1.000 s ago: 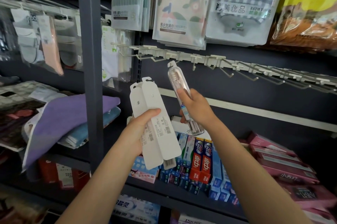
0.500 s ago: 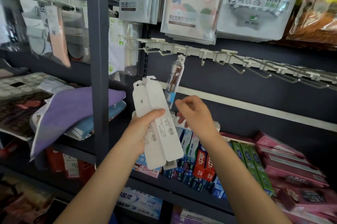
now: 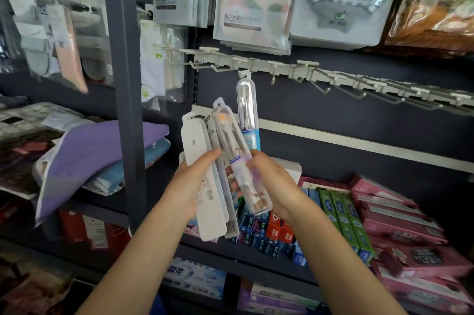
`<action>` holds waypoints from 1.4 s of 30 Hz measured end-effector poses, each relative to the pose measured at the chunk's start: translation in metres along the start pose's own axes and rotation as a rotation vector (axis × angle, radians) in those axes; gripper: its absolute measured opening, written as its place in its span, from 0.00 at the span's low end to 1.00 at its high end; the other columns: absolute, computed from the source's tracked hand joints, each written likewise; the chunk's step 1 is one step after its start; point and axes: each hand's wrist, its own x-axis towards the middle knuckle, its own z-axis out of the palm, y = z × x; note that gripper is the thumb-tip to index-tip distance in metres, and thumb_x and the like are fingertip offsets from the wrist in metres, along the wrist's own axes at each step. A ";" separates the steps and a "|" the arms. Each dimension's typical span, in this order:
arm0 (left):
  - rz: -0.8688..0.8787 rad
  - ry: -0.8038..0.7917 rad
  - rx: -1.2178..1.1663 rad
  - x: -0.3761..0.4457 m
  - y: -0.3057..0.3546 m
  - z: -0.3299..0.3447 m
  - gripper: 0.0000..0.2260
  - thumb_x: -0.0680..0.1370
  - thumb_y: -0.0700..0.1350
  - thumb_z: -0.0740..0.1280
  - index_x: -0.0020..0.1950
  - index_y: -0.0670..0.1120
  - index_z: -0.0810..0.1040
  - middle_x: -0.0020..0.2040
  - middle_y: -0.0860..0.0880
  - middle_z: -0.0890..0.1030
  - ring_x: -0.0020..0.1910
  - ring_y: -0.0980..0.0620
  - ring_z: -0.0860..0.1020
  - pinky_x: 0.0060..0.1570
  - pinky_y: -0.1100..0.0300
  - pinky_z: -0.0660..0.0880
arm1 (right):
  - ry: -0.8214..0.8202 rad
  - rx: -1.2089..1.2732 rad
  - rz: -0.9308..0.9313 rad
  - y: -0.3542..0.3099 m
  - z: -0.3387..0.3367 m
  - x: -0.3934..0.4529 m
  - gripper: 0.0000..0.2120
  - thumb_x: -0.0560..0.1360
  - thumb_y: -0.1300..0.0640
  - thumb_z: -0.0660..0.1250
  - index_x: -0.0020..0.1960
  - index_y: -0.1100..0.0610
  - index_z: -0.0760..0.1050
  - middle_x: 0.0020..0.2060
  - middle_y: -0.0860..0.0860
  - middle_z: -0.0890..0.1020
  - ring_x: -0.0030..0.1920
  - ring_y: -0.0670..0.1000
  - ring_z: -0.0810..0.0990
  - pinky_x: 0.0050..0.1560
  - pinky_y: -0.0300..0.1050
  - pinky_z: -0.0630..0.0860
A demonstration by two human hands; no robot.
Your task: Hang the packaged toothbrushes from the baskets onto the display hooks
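Nearest, two bare forearms reach up from the bottom edge toward the shelving. The left hand (image 3: pixel 191 186) grips a stack of long white card-backed toothbrush packs (image 3: pixel 202 176), thumb pressed across the front and the other fingers curled behind, the stack tilted slightly left with its hang tabs pointing up. The right hand (image 3: pixel 269 186) pinches a clear plastic toothbrush case with a lilac label band (image 3: pixel 239 158), thumb on the front near the band and fingers wrapped behind; this case leans against the front of the white stack, its tab end up and to the left.

Just beyond the hands, a second clear toothbrush case with a blue lower label (image 3: pixel 247 114) hangs upright by its tab from one hook of the white plastic hook rail (image 3: pixel 333 77), touched by neither hand. The rail runs along the dark back panel and slopes down to the right, the other hooks to the right being bare.

Below and behind the hands, a dark shelf carries red, blue and green toothpaste boxes (image 3: pixel 341 214) and pink flat boxes (image 3: pixel 400 227) to the right. Left of the grey upright post (image 3: pixel 123 83), folded purple and blue towels (image 3: pixel 97 158) lie stacked. Farthest up, bagged floral and checked towels (image 3: pixel 256 1) hang above the rail
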 end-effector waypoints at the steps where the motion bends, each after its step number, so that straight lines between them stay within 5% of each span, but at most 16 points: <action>1: 0.001 0.017 0.005 -0.001 0.000 0.000 0.23 0.71 0.56 0.77 0.64 0.51 0.80 0.55 0.44 0.85 0.55 0.43 0.83 0.56 0.45 0.79 | 0.009 0.064 0.010 0.000 0.001 0.000 0.13 0.84 0.53 0.59 0.63 0.58 0.75 0.49 0.64 0.84 0.39 0.55 0.81 0.45 0.53 0.81; 5: 0.002 0.037 0.027 -0.001 0.003 0.000 0.24 0.71 0.57 0.77 0.64 0.51 0.80 0.56 0.43 0.85 0.54 0.43 0.83 0.55 0.47 0.79 | -0.013 0.099 -0.081 0.000 0.000 -0.001 0.21 0.77 0.49 0.69 0.64 0.60 0.72 0.43 0.56 0.85 0.33 0.53 0.81 0.35 0.48 0.81; 9: -0.016 0.038 0.017 -0.003 0.008 0.003 0.20 0.73 0.56 0.75 0.62 0.49 0.80 0.52 0.44 0.85 0.48 0.45 0.84 0.42 0.54 0.78 | 0.089 0.081 -0.203 -0.007 -0.007 0.000 0.12 0.83 0.52 0.64 0.63 0.55 0.72 0.45 0.57 0.86 0.34 0.57 0.84 0.38 0.49 0.84; 12: -0.010 0.014 0.007 -0.004 0.009 0.003 0.15 0.75 0.54 0.74 0.58 0.49 0.81 0.40 0.48 0.86 0.37 0.50 0.85 0.36 0.58 0.77 | 0.186 -0.020 -0.246 -0.017 -0.013 0.008 0.12 0.84 0.49 0.61 0.61 0.56 0.72 0.42 0.57 0.85 0.30 0.57 0.81 0.33 0.47 0.80; 19: -0.006 0.018 0.018 0.000 0.009 0.000 0.19 0.74 0.54 0.75 0.61 0.48 0.81 0.48 0.46 0.87 0.47 0.47 0.86 0.50 0.50 0.81 | 0.219 -0.203 -0.291 -0.035 -0.020 0.033 0.15 0.84 0.46 0.60 0.60 0.58 0.72 0.36 0.56 0.82 0.26 0.55 0.76 0.26 0.40 0.72; 23: -0.028 0.030 0.013 0.005 0.010 -0.002 0.20 0.73 0.55 0.75 0.62 0.49 0.81 0.47 0.46 0.87 0.48 0.47 0.86 0.54 0.47 0.81 | 0.267 -0.344 -0.310 -0.032 -0.025 0.046 0.29 0.79 0.35 0.59 0.56 0.62 0.71 0.45 0.68 0.79 0.35 0.57 0.76 0.40 0.53 0.76; 26: -0.035 0.009 -0.003 0.007 0.013 -0.002 0.17 0.75 0.53 0.74 0.61 0.48 0.81 0.44 0.47 0.87 0.44 0.50 0.86 0.50 0.51 0.81 | 0.260 -0.414 -0.326 -0.029 -0.035 0.053 0.22 0.82 0.38 0.58 0.53 0.58 0.72 0.43 0.66 0.80 0.34 0.53 0.76 0.41 0.53 0.75; 32: -0.042 0.013 -0.005 0.017 0.009 0.000 0.19 0.74 0.54 0.74 0.63 0.48 0.80 0.46 0.47 0.87 0.45 0.49 0.86 0.48 0.51 0.81 | 0.244 -0.490 -0.330 -0.032 -0.044 0.056 0.17 0.84 0.43 0.58 0.47 0.57 0.68 0.32 0.56 0.77 0.25 0.51 0.74 0.27 0.47 0.74; 37: -0.059 0.035 0.010 0.023 0.000 0.002 0.32 0.62 0.60 0.79 0.62 0.50 0.81 0.52 0.45 0.86 0.50 0.45 0.86 0.56 0.44 0.80 | 0.250 -0.501 -0.320 -0.027 -0.042 0.062 0.19 0.83 0.40 0.58 0.49 0.57 0.69 0.35 0.56 0.78 0.30 0.52 0.76 0.36 0.51 0.76; 40: -0.064 0.038 0.027 0.023 0.000 0.003 0.27 0.65 0.59 0.79 0.60 0.50 0.82 0.53 0.44 0.86 0.51 0.45 0.85 0.56 0.45 0.80 | 0.256 -0.435 -0.283 -0.018 -0.037 0.072 0.22 0.82 0.37 0.58 0.50 0.57 0.70 0.40 0.60 0.82 0.33 0.57 0.81 0.42 0.54 0.81; 42: -0.069 0.040 0.038 0.022 0.000 0.002 0.25 0.67 0.59 0.78 0.60 0.49 0.82 0.54 0.43 0.85 0.50 0.44 0.84 0.52 0.47 0.80 | 0.264 -0.393 -0.223 -0.009 -0.031 0.084 0.29 0.79 0.32 0.57 0.57 0.59 0.73 0.48 0.61 0.84 0.44 0.61 0.85 0.54 0.59 0.81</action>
